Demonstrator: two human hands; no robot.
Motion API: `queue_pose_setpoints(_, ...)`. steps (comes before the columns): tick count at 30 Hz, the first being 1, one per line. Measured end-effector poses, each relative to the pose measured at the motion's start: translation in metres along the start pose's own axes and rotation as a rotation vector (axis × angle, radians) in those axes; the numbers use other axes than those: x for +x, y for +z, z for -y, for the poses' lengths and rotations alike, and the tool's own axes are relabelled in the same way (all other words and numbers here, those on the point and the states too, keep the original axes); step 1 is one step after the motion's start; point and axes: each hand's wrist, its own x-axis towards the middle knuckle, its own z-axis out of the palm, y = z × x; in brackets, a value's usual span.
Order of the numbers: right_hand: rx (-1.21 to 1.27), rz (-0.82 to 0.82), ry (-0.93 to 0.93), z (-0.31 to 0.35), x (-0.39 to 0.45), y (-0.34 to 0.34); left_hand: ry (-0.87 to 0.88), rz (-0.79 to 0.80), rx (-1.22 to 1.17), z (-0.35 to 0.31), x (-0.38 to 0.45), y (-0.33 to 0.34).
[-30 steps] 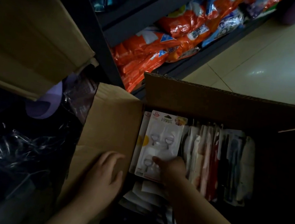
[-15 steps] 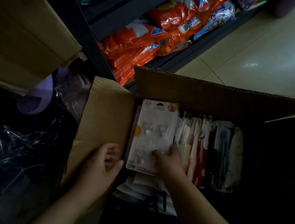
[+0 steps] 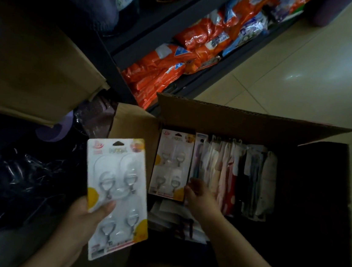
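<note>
An open cardboard box [image 3: 234,120] stands on the floor, packed with upright carded packs. My left hand [image 3: 85,217] grips a white blister card of hooks [image 3: 115,188], thumb on its front, holding it up over the box's left flap. My right hand [image 3: 200,196] reaches into the box and its fingers pinch the lower right corner of a second card of hooks [image 3: 172,164] that stands at the left end of the row. To the right of it stand several other packs [image 3: 236,176], some red, some dark.
A dark shelf unit [image 3: 180,51] with orange and blue bags [image 3: 167,70] runs behind the box. A large closed carton [image 3: 32,67] sits at the left above crumpled dark plastic wrap [image 3: 14,182]. Pale tiled floor [image 3: 311,72] lies at the right. Loose papers [image 3: 177,220] lie in the box's near part.
My left hand left the box flap and now holds a hook card lifted out of the box. My right hand moved to the following hook card in the row.
</note>
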Motion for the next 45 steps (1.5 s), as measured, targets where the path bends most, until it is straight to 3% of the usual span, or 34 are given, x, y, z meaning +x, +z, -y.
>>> queue_pose_setpoints(3,-0.188,0.046,0.046,-0.001,0.041,0.018,0.034,0.007,0.054,0.01,0.019,0.008)
queue_pose_setpoints(8,-0.084,-0.157,0.11,-0.013,0.077,0.044,0.08,-0.079,0.045,0.022,0.046,0.003)
queue_pose_setpoints(13,-0.113,-0.306,0.088,-0.014,0.081,0.055,0.072,-0.058,0.049,0.023,0.053,-0.005)
queue_pose_setpoints(17,-0.129,-0.244,0.108,-0.008,0.084,0.053,0.054,-0.035,0.036,0.021,0.054,-0.005)
queue_pose_setpoints(23,0.077,-0.248,0.137,-0.005,0.088,0.055,0.034,-0.048,0.031,0.023,0.055,-0.005)
queue_pose_setpoints(30,0.058,-0.3,0.213,0.001,0.084,0.063,0.052,-0.062,0.024,0.025,0.055,-0.003)
queue_pose_setpoints(37,0.114,-0.155,0.263,-0.01,0.087,0.057,0.049,-0.062,0.037,0.026,0.051,0.0)
queue_pose_setpoints(45,0.071,-0.217,0.302,-0.015,0.095,0.05,0.045,-0.069,0.06,0.024,0.048,0.0)
